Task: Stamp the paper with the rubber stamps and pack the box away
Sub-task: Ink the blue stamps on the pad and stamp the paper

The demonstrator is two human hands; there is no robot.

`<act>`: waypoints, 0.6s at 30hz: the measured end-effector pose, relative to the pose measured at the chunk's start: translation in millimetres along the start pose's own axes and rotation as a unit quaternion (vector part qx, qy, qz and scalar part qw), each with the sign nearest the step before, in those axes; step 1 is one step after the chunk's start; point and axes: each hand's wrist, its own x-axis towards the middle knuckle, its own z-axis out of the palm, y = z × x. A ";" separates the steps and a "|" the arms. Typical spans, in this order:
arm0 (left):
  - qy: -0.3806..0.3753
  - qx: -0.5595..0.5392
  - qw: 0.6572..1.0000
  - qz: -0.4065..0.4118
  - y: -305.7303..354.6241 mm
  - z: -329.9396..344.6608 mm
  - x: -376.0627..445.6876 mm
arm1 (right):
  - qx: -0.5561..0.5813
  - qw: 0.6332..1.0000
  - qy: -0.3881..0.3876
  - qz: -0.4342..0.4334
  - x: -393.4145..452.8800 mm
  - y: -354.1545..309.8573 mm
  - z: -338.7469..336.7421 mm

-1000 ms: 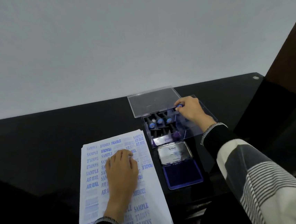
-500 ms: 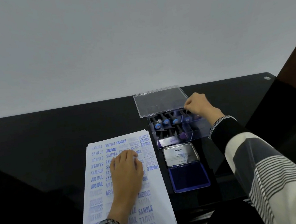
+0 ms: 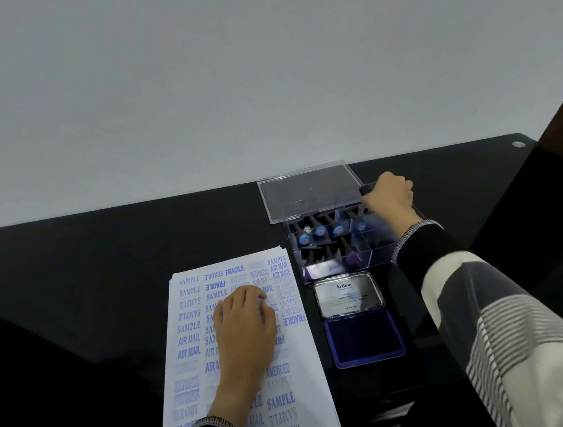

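The paper lies on the black bench, crowded with blue stamped words, and the left hand rests flat on it with relaxed fingers, holding nothing. Should that hand lift or slide, the sheet could shift and fresh ink might smear under the palm. Just right of the paper sits the ink pad, its metal lid hinged open toward the box; a sleeve passing low over the wet pad could pick up ink. Beyond it stands the clear box with several stamps in its compartments and its transparent cover tilted up at the back. The right hand is curled at the box's far right corner, apparently pinching a small dark stamp, though the grip is partly hidden. A hasty pull could tip neighbouring stamps, nudge the light box, or knock the cover down.
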 end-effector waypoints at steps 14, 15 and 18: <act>-0.083 0.109 0.985 0.104 21.0 -17.4 5.6 | 0.382 0.918 -0.075 -0.075 -176.8 40.4 -9.7; -0.099 0.104 0.984 0.105 22.3 -17.9 5.9 | 0.365 0.924 -0.073 -0.083 -185.6 49.5 -8.5; -0.143 -0.042 0.982 0.112 29.7 -24.9 -5.6 | 0.326 0.939 -0.062 -0.091 -203.4 67.5 -8.1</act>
